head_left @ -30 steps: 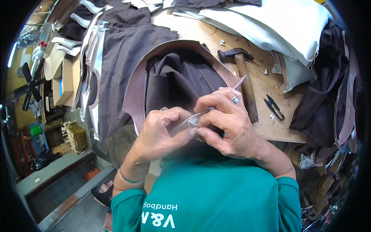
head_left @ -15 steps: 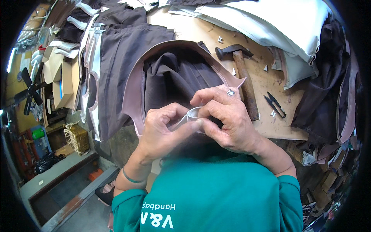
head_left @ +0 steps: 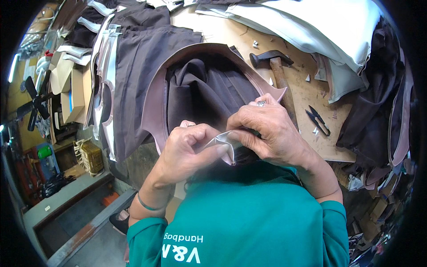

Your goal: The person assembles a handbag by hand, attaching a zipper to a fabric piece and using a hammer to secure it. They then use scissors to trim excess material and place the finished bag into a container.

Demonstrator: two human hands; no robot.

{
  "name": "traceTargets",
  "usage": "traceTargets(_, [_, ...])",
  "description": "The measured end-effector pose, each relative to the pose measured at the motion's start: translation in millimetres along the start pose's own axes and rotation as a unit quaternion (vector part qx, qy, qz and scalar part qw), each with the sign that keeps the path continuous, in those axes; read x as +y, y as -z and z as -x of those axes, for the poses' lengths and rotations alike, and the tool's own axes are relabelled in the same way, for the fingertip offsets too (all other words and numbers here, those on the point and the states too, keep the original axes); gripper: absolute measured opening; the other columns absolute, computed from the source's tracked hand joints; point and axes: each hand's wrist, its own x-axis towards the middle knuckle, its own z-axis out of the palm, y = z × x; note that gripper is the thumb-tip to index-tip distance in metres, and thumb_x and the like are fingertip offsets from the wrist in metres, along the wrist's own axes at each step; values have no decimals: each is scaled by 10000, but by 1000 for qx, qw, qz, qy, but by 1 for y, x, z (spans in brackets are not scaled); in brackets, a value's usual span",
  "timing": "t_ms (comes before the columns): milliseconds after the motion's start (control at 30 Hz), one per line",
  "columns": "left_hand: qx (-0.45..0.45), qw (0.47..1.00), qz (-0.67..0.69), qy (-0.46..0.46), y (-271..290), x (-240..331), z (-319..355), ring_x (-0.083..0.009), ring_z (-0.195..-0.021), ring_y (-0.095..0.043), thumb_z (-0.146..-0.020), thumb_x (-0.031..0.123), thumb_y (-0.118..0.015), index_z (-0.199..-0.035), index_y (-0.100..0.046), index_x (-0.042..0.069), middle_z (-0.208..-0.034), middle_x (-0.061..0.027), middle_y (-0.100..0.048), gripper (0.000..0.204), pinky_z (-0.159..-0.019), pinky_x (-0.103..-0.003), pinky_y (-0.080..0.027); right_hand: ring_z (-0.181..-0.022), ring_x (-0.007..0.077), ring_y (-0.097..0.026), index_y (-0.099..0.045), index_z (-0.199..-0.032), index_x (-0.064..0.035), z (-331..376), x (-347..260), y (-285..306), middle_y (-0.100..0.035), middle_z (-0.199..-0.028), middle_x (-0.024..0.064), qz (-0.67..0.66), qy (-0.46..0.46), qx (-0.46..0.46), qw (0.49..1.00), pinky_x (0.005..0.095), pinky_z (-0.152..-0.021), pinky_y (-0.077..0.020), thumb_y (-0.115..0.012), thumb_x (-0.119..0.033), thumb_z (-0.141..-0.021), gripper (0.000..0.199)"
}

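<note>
A small grey leather strip (head_left: 222,143) was pinched between the fingers of the left hand (head_left: 189,149) and right hand (head_left: 267,133) above a brown bag (head_left: 200,84).

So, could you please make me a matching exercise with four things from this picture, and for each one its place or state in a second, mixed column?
Things:
1. hammer
2. thread snips
3. folded strip
4. fan

Places or states:
A. pinched between the left hand and the right hand
B. standing far off at the person's left
C. lying on the wooden board, head pointing away from the person
D. lying on the board to the right of the hammer handle

Pairs: 1-C, 2-D, 3-A, 4-B
</note>
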Motion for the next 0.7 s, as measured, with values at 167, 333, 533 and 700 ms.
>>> traceTargets(167, [25,996,-80,-10,-4,1,0,-82,-593,-587,-800,58,-604,-767,-597,-28,-677,-76,-650,92,-540,-182,-437,-632,207,-565,-582,-752,-84,2,0,-4,-588,-688,34,21,-1,12,1000,334,-582,-330,-637,-167,-752,99])
traceTargets(333, [19,999,-33,-28,-5,-7,2,-83,-570,-567,-838,102,-552,-746,-606,-27,-663,-70,-641,168,-549,-212,-425,-616,224,-565,-569,-752,-84,7,1,-11,-579,-674,42,3,-11,26,1000,350,-548,-334,-628,-157,-758,94])
traceTargets(533, [81,965,229,103,-13,-6,0,-91,-527,-541,-845,141,-572,-716,-618,-19,-604,-61,-615,210,-510,-229,-405,-607,239,-569,-555,-748,-82,9,-2,-12,-578,-662,55,-26,-35,15,999,357,-552,-355,-623,-161,-766,106])
traceTargets(700, [-35,998,-41,9,-3,-10,2,-81,-482,-516,-760,138,-677,-710,-616,-12,-547,-58,-556,170,-446,-246,-373,-583,259,-569,-555,-747,-77,11,1,-12,-571,-626,76,-21,-45,27,998,369,-541,-368,-622,-155,-765,104])
